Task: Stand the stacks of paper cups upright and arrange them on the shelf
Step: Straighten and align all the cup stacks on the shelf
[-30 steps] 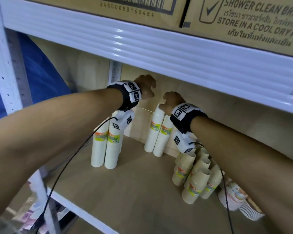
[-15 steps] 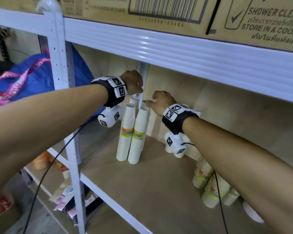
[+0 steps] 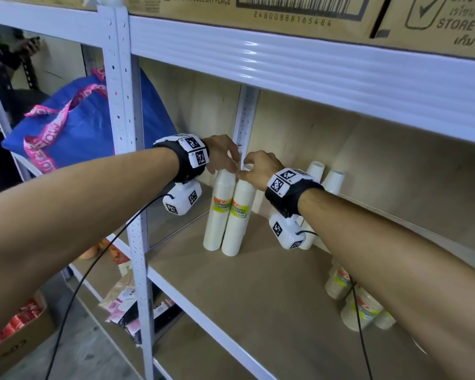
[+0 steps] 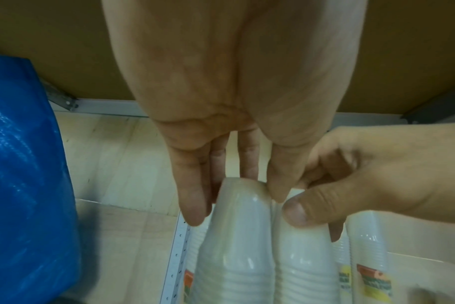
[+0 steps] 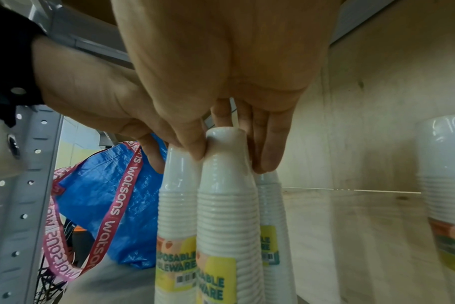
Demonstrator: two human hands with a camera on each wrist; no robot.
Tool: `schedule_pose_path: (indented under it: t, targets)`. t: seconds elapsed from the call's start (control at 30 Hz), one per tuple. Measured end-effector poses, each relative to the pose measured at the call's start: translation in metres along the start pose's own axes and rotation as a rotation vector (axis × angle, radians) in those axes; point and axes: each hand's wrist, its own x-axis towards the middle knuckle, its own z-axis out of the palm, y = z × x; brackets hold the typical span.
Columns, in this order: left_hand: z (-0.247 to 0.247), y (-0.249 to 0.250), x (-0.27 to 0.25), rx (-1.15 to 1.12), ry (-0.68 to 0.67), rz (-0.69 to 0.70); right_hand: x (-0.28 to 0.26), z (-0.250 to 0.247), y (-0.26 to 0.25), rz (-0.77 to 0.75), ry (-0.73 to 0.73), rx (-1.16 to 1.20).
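Observation:
Two tall white paper cup stacks stand upright, side by side, at the left end of the wooden shelf [image 3: 231,303]. My left hand [image 3: 226,167] pinches the top of the left stack [image 3: 217,218] between thumb and fingers [image 4: 192,201]. My right hand [image 3: 246,172] grips the top of the right stack [image 3: 239,223], fingers [image 5: 269,152] curled round it. A third white stack [image 5: 271,205] stands just behind them. Two more white stacks [image 3: 333,181] lean on the back wall. Brown cup stacks [image 3: 361,311] lie on the shelf at the right.
A white perforated post [image 3: 121,127] stands left of the stacks, with a blue bag [image 3: 80,124] behind it. The upper shelf beam [image 3: 313,64] hangs low over my hands and carries cardboard boxes [image 3: 299,12]. Packets lie on the shelf below [image 3: 126,300].
Both hands have moved left, away from the stacks leaning on the back wall, and now hold the tops of the two stacks by the post. My head has turned left.

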Motion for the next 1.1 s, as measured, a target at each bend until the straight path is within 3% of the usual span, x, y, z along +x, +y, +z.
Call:
schedule_pose_path:
  t: [0.43, 0.57, 0.83, 1.1]
  targets:
    - [0.008, 0.003, 0.001, 0.035, 0.067, 0.07, -0.006, -0.004, 0.003, -0.022, 0.002, 0.005]
    - [0.008, 0.009, 0.005, 0.002, 0.031, 0.073, -0.012, -0.013, 0.009, -0.03, -0.001, 0.007]
    - [0.011, 0.043, 0.019, -0.029, -0.078, 0.161, -0.018, -0.038, 0.042, 0.048, 0.036, -0.086]
    - [0.026, 0.087, 0.039, -0.044, -0.055, 0.26, -0.031, -0.067, 0.08, 0.145, 0.098, -0.109]
